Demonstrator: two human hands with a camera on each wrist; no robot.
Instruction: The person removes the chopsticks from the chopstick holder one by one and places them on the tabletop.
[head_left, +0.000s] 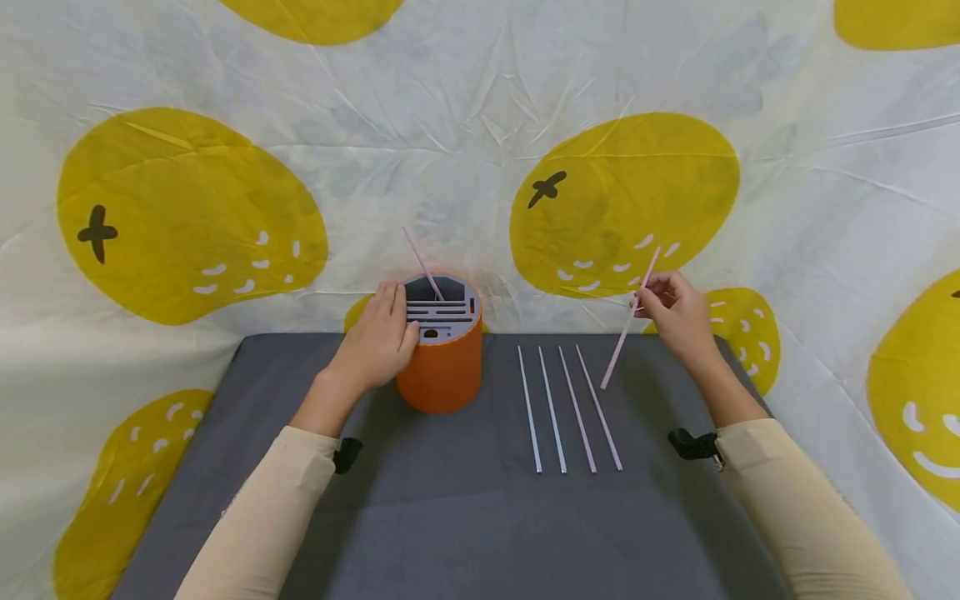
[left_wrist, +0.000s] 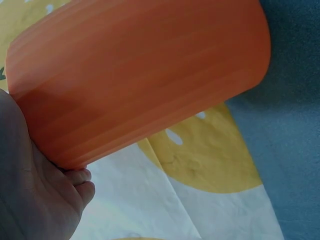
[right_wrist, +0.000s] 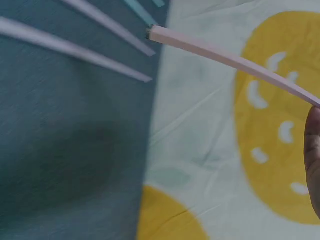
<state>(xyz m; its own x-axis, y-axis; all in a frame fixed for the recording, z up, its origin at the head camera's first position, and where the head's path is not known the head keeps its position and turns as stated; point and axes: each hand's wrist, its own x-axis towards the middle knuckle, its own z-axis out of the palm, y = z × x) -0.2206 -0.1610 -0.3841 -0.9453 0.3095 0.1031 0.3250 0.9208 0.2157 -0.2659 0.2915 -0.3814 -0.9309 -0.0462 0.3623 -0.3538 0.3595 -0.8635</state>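
Observation:
An orange round desk organizer (head_left: 441, 375) with a grey slotted top stands upright on the table. My left hand (head_left: 377, 333) grips its upper left side near the rim; the left wrist view shows this hand (left_wrist: 45, 195) against the orange wall. One pink stick (head_left: 422, 260) leans in the organizer's rear compartment, its lower end hidden. To the right, my right hand (head_left: 675, 312) pinches another thin pink stick (head_left: 621, 342) between thumb and fingers, tilted above the table. In the right wrist view this stick (right_wrist: 225, 59) slants past the thumb (right_wrist: 312, 155).
Several thin sticks lie side by side right of the organizer: bluish ones (head_left: 529, 408) on the left, pink ones (head_left: 577, 408) on the right. A dark grey cloth (head_left: 450, 533) covers the table. Behind hangs a white curtain (head_left: 450, 100) with yellow fruit prints.

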